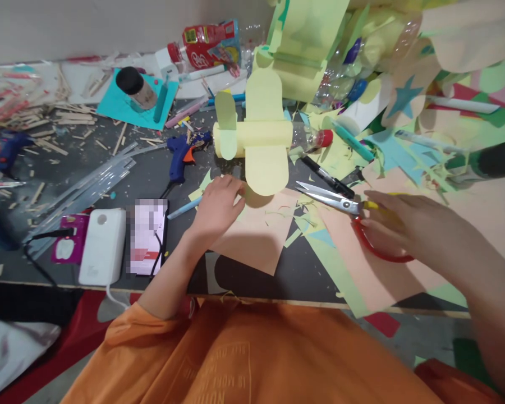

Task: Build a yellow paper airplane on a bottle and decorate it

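My right hand [398, 219] is closed around the yellow and red handles of a pair of scissors [326, 196]. The slightly parted blades point left over paper scraps. With fingers loosely bent and the thumb apart, my left hand [221, 205] rests at the upper left edge of a pink paper sheet [256, 241]; nothing shows in it. Just beyond lies a model plane made of a plastic bottle wrapped in yellow paper [265, 134], with rounded wings and a red cap to the right. Under the scissors spreads more pink and green paper [362, 264].
A blue glue gun [179, 154], clear glue sticks [96, 174], a phone [147, 238] and a white power bank [103, 247] lie at left. Behind are wooden sticks, a black-capped jar [137, 87] and a red-labelled bottle [210, 45]. A black marker [326, 175] lies beside the scissors.
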Demonstrator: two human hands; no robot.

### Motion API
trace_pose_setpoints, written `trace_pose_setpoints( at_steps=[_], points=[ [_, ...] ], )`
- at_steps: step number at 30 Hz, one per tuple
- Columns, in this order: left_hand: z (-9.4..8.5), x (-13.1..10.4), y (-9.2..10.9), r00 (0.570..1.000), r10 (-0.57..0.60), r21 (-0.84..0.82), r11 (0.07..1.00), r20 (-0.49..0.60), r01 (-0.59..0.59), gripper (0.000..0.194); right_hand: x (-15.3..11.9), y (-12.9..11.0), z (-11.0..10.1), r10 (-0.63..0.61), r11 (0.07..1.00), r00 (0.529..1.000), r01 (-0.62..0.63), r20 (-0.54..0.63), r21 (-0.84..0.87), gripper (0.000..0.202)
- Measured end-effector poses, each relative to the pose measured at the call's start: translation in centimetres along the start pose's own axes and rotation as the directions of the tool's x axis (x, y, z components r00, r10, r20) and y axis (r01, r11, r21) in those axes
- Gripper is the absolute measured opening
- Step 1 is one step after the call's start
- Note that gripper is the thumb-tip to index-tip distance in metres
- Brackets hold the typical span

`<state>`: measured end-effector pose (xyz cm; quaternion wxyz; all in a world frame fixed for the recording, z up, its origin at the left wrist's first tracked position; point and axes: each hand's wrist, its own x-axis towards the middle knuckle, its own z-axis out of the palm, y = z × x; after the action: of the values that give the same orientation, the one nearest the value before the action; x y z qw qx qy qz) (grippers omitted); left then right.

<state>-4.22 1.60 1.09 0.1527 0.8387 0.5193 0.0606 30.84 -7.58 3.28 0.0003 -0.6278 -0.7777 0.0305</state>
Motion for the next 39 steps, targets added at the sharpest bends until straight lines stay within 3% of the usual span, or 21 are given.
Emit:
trace_pose_setpoints(
  at_steps=[2, 5, 8, 10, 14, 16, 20, 23, 25, 28, 30, 33, 35, 37, 39],
  points=[
    [-0.1, 0.0, 0.1, 1.0, -0.002, -0.046, 0.999, 0.011, 0.003, 0.01, 1.0, -1.0, -0.3, -0.004, 0.996, 0.994, -0.005, -0.108, -0.087, 0.045],
    [-0.2, -0.1, 0.5, 1.0, -0.008, -0.039, 0.999, 0.003, 0.008, 0.014, 3.4, -2.7, -0.5, -0.001, 0.999, 0.977, 0.009, -0.214, 0.035, 0.047],
    [0.0, -0.3, 0.8, 1.0, 0.017, 0.053, 0.998, 0.023, -0.018, 0.019, 6.9, -4.0, -0.6, -0.06, 0.986, 0.959, 0.1, -0.277, 0.131, 0.04],
    [0.2, -0.3, 0.8, 0.999, 0.032, 0.072, 0.997, 0.02, -0.033, 0.021, 9.7, -4.7, -0.7, -0.093, 0.979, 0.961, 0.136, -0.262, 0.152, 0.038],
    [0.4, -0.2, 0.8, 0.999, 0.034, 0.037, 0.999, -0.015, -0.033, 0.019, 14.5, -6.3, -0.5, -0.091, 0.979, 0.984, 0.117, -0.153, 0.167, 0.073],
    [0.3, -0.1, 0.8, 1.0, 0.02, 0.005, 1.0, 0.006, -0.02, 0.019, 16.0, -6.9, -0.1, -0.1, 0.98, 0.989, 0.116, -0.105, 0.164, 0.077],
    [-0.2, -0.2, 0.7, 0.997, 0.014, -0.129, 0.992, 0.074, -0.004, 0.02, 16.3, -6.9, 0.8, -0.086, 0.973, 0.994, 0.097, -0.061, 0.209, 0.071],
    [-1.1, -0.6, 0.3, 0.983, 0.078, -0.363, 0.932, 0.169, -0.012, 0.015, 14.5, -6.2, 1.1, -0.12, 0.956, 0.986, 0.146, -0.116, 0.253, 0.063],
    [-2.0, -1.0, 0.0, 0.926, 0.173, -0.561, 0.827, 0.335, 0.048, 0.01, 13.1, -5.8, 1.2, -0.148, 0.948, 0.979, 0.181, -0.141, 0.261, 0.06],
    [-3.2, -1.6, -0.2, 0.863, 0.304, -0.774, 0.617, 0.403, 0.144, 0.003, 11.6, -5.6, 1.4, -0.139, 0.95, 0.975, 0.181, -0.174, 0.253, 0.059],
    [-3.4, -1.8, -0.3, 0.871, 0.324, -0.871, 0.448, 0.369, 0.202, 0.015, 11.1, -5.6, 1.5, -0.135, 0.956, 0.971, 0.18, -0.197, 0.234, 0.062],
    [-2.8, -1.5, -0.7, 0.968, 0.153, -0.943, 0.3, 0.196, 0.144, 0.03, 10.8, -5.6, 1.2, -0.158, 0.953, 0.966, 0.204, -0.205, 0.225, 0.067],
    [-2.1, -1.1, -0.9, 0.998, -0.055, -0.945, 0.328, 0.0, 0.018, 0.032, 10.3, -6.0, 0.5, -0.177, 0.945, 0.959, 0.228, -0.221, 0.234, 0.066],
    [-1.4, -0.6, -0.9, 0.962, -0.21, -0.915, 0.396, -0.176, -0.08, 0.031, 9.5, -6.7, -0.6, -0.169, 0.937, 0.947, 0.24, -0.272, 0.255, 0.058],
    [-1.1, -0.4, -0.5, 0.915, -0.277, -0.875, 0.463, -0.294, -0.141, 0.03, 8.5, -7.6, -1.8, -0.086, 0.929, 0.939, 0.196, -0.332, 0.315, 0.045]
  ],
)
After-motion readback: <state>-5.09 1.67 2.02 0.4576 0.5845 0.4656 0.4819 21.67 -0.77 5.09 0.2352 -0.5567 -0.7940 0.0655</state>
